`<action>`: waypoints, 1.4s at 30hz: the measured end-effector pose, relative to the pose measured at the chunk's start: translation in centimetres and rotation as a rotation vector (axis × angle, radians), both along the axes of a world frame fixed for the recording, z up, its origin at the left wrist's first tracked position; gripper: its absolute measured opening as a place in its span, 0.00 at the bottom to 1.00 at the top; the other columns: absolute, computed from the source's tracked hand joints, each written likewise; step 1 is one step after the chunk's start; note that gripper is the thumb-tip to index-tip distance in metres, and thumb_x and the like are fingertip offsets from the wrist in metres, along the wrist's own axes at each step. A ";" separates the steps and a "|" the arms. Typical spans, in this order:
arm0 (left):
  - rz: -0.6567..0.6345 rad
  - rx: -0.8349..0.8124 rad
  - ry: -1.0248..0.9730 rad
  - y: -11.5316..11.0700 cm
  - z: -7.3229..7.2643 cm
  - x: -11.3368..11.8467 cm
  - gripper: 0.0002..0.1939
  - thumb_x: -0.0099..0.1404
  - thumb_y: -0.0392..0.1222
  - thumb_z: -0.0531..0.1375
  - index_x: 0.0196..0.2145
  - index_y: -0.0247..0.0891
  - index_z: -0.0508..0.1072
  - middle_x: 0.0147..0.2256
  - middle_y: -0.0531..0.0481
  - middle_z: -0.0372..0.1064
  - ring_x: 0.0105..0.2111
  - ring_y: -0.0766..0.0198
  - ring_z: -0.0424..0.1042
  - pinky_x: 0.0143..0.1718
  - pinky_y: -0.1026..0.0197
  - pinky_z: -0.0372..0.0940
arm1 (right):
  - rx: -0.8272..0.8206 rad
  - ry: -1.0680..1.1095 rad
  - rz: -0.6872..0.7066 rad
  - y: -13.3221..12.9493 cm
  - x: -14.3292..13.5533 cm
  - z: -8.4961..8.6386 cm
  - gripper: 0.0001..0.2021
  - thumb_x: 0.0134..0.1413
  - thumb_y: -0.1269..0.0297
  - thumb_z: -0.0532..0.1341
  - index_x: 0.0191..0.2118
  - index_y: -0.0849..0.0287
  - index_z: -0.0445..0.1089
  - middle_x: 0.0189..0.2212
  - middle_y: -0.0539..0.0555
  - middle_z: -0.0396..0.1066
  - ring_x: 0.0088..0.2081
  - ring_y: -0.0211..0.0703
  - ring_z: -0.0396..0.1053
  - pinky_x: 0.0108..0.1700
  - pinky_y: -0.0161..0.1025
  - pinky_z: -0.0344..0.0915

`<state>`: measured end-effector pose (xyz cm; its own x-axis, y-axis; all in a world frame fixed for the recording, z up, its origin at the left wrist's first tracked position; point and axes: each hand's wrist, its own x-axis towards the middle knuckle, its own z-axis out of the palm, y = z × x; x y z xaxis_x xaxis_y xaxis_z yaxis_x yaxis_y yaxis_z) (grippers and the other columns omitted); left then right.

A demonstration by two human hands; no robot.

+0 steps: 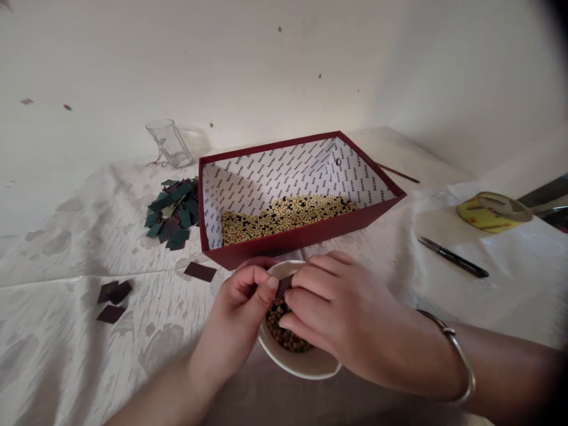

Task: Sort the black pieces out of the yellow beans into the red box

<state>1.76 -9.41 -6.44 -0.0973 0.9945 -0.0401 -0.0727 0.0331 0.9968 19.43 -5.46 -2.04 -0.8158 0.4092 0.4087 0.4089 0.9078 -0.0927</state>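
A white bowl (306,368) with pale and dark beads (284,334) inside stands near the front. Above its left part, my left hand (244,305) pinches a small dark card piece (284,286) between thumb and fingers. From the right, my right hand (331,305) reaches over the bowl, its closed fingers at the other edge of the same dark piece. Directly behind both hands is a red box (288,239) with white printed lining, holding pale beads mixed with black ones (288,216).
Dark green and brown card pieces (175,210) are heaped left of the box. A loose brown piece (200,271) and several dark pieces (110,313) lie nearer. A glass (171,145) stands behind. At right are a pen (455,257) and a yellow round container (492,216).
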 end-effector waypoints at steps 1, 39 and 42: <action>-0.002 -0.002 -0.006 0.0 0.0 0.0 0.09 0.62 0.45 0.65 0.27 0.39 0.74 0.44 0.47 0.74 0.44 0.56 0.71 0.45 0.57 0.63 | -0.009 0.019 -0.015 0.3 0.3 0.4 0.11 0.63 0.61 0.57 0.30 0.57 0.69 0.29 0.51 0.69 0.32 0.43 0.63 0.37 0.44 0.58; -0.041 0.016 -0.035 0.0 -0.3 0.1 0.10 0.64 0.46 0.63 0.28 0.39 0.72 0.34 0.52 0.71 0.35 0.64 0.67 0.38 0.62 0.61 | -0.019 0.007 0.023 2.5 -1.0 1.3 0.13 0.66 0.67 0.50 0.29 0.59 0.63 0.28 0.52 0.62 0.33 0.42 0.58 0.35 0.41 0.56; -0.055 0.035 -0.030 0.0 -0.2 0.1 0.09 0.64 0.44 0.63 0.28 0.39 0.72 0.32 0.53 0.71 0.35 0.64 0.67 0.36 0.64 0.60 | 0.046 -0.106 -0.041 1.4 -1.4 -0.2 0.10 0.65 0.67 0.50 0.32 0.58 0.63 0.30 0.53 0.61 0.35 0.46 0.58 0.36 0.44 0.55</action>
